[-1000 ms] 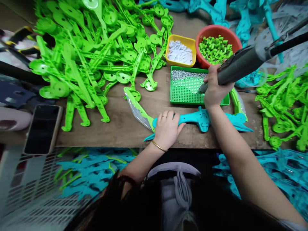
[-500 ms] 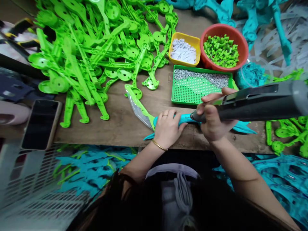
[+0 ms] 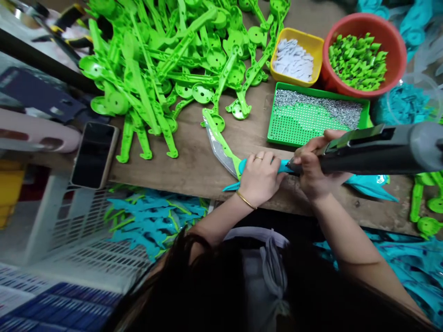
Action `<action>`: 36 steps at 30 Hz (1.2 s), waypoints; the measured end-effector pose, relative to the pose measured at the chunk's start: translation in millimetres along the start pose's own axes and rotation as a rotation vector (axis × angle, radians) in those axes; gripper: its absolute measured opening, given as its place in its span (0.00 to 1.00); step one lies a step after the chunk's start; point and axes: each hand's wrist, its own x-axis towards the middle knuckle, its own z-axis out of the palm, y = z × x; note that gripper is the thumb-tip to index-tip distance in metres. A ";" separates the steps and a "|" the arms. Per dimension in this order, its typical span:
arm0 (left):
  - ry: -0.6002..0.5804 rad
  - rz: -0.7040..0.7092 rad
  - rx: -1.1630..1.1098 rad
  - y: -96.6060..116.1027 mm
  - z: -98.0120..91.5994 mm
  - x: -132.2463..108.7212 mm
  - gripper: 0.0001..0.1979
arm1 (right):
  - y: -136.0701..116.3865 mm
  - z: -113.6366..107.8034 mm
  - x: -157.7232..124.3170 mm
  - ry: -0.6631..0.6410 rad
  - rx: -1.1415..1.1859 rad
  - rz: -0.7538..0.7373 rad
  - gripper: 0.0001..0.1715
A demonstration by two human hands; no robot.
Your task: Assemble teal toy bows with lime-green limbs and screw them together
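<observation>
My left hand (image 3: pixel 262 177) is closed over the blue handle (image 3: pixel 284 166) of a toy blade piece and presses it to the table. From the handle a curved green part with a clear-grey blade (image 3: pixel 221 150) reaches up and left. My right hand (image 3: pixel 318 170) is wrapped around the front of a dark electric screwdriver (image 3: pixel 370 150). The screwdriver lies nearly level, its tip at the handle just right of my left fingers. Whether a screw is under the tip I cannot make out. A pointed blue end (image 3: pixel 372 186) shows beyond my right hand.
Behind my hands stand a green perforated tray (image 3: pixel 297 124) of small screws, a yellow tub (image 3: pixel 314 80) with white pieces and a red bowl (image 3: pixel 401 50) of green pieces. Green plastic parts (image 3: pixel 166 64) are heaped left. A phone (image 3: pixel 93 154) lies at the table's left edge.
The camera view has turned, so most things appear farther right. Both hands keep their hold, and the screwdriver tip seems slightly closer to my left fingers.
</observation>
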 end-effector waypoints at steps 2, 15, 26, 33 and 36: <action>0.001 -0.002 -0.004 -1.3 0.2 -1.4 0.15 | -8.5 3.6 3.2 -0.002 0.049 -0.110 0.30; -0.042 0.131 0.038 21.7 -1.6 13.7 0.25 | 26.9 -22.5 110.6 0.474 -0.155 -0.247 0.18; -0.051 0.137 0.037 18.6 10.0 18.1 0.19 | 59.0 -20.8 105.4 0.390 -0.093 -0.243 0.17; -0.055 0.145 0.035 17.5 10.7 18.7 0.20 | 6.2 -27.4 100.0 0.484 -0.077 -0.231 0.23; -0.058 0.144 0.034 17.7 11.2 19.1 0.21 | -22.6 -37.3 76.6 0.411 0.008 -0.194 0.18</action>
